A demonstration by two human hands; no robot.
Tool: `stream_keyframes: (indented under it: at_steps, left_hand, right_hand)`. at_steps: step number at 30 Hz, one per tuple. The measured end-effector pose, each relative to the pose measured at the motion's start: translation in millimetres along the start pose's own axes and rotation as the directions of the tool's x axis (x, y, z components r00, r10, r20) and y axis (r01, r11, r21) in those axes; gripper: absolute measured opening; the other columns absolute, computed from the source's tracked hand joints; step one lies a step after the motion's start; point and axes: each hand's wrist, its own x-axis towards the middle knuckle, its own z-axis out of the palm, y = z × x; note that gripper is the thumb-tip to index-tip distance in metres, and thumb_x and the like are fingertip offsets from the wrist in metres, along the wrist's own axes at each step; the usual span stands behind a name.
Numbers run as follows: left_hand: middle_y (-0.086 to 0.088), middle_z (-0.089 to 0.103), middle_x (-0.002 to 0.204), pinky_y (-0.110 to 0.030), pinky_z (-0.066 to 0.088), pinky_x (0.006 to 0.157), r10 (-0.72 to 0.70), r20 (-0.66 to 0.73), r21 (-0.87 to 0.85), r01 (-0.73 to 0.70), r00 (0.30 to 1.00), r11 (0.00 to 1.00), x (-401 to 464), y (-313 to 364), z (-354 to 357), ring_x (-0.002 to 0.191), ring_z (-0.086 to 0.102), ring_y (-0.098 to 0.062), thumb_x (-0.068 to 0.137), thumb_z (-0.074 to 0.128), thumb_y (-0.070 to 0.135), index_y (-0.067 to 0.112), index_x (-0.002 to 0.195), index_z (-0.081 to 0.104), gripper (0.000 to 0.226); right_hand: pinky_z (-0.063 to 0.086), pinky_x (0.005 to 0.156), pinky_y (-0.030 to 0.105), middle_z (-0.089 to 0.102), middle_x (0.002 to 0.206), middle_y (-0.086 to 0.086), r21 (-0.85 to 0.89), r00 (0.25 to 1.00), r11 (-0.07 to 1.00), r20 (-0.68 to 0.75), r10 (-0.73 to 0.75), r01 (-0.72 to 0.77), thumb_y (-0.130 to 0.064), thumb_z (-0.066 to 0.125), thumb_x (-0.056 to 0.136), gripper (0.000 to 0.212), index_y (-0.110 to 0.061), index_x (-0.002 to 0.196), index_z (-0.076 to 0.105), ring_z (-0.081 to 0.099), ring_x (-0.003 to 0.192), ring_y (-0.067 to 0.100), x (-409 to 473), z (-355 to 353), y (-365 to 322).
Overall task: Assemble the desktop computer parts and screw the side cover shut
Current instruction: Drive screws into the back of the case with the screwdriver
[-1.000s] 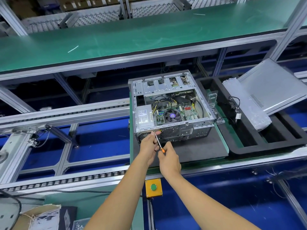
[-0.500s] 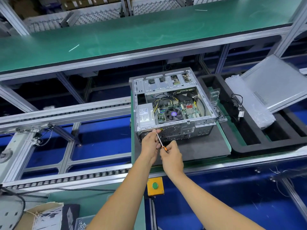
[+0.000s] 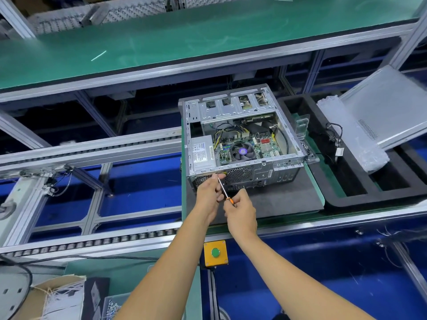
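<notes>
An open grey computer case lies on its side on a dark foam pad, its motherboard and fan showing. My right hand grips the orange handle of a small screwdriver. Its tip meets the rear panel near the power supply, at the case's near left corner. My left hand pinches the metal shaft close to the tip. The grey side cover leans at the far right, apart from the case.
A black foam tray to the right holds a clear plastic bag and a cable. A yellow box with a green button sits below the conveyor rail. Cardboard boxes and a bin of screws stand at the bottom left. A green shelf runs across the top.
Both hands and the screwdriver stay at the same spot on the rear panel; the right hand has shifted slightly on the handle. The view has drifted a little.
</notes>
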Motion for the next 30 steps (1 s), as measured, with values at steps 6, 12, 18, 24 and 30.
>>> stream_keyframes:
  at_steps: [6,12,18,24,30]
  left_hand:
    - [0.004,0.035,0.059,-0.021,0.028,0.042,0.018,0.024,-0.079,-0.016,1.0,0.997,1.3,-4.6,0.1,0.046,0.029,-0.008,0.11,0.043,0.021,0.007,0.101,0.066,0.028]
    - [0.005,0.034,0.059,-0.021,0.026,0.043,0.066,0.005,-0.124,-0.064,0.998,0.99,-2.9,-9.4,3.2,0.047,0.025,-0.008,0.109,0.045,0.027,0.009,0.1,0.068,0.031]
    - [0.004,0.032,0.058,-0.025,0.022,0.047,0.079,-0.02,-0.187,-0.082,0.997,0.979,-5.9,-8.9,7.9,0.047,0.024,-0.009,0.108,0.046,0.023,0.007,0.099,0.066,0.027]
    - [0.004,0.029,0.06,-0.021,0.025,0.043,0.112,-0.007,-0.236,-0.111,0.994,0.966,-1.4,-17.3,9.4,0.048,0.022,-0.009,0.107,0.048,0.028,0.011,0.096,0.067,0.028]
    - [0.005,0.027,0.061,-0.022,0.026,0.044,0.142,0.06,-0.26,-0.122,0.988,0.958,5.0,-24.7,5.5,0.048,0.024,-0.01,0.105,0.053,0.036,0.012,0.104,0.067,0.028]
  right_hand:
    - [0.052,0.064,0.048,0.066,0.074,0.006,0.027,0.999,0.999,-0.01,-0.042,0.043,-0.017,0.057,0.094,0.015,-0.017,0.084,0.047,0.062,0.07,0.025,3.4,2.8,5.7]
    - [0.052,0.067,0.053,0.062,0.07,0.009,0.145,0.999,0.989,0.022,-0.039,0.036,-0.013,0.057,0.092,0.019,-0.017,0.079,0.043,0.062,0.071,0.033,7.1,6.9,13.1]
    - [0.047,0.058,0.047,0.064,0.072,0.014,0.208,0.995,0.976,0.053,-0.082,0.069,-0.012,0.055,0.092,0.02,-0.02,0.078,0.043,0.055,0.062,0.03,12.3,12.9,24.0]
    - [0.036,0.053,0.036,0.057,0.067,0.022,0.373,0.996,0.927,0.065,-0.067,0.038,-0.007,0.054,0.092,0.025,-0.02,0.074,0.042,0.044,0.053,0.021,19.2,23.6,35.8]
    - [0.035,0.053,0.038,0.049,0.063,0.021,0.446,0.991,0.89,0.045,-0.125,0.092,-0.015,0.053,0.083,0.02,-0.023,0.071,0.04,0.039,0.055,0.021,19.9,31.3,40.2]
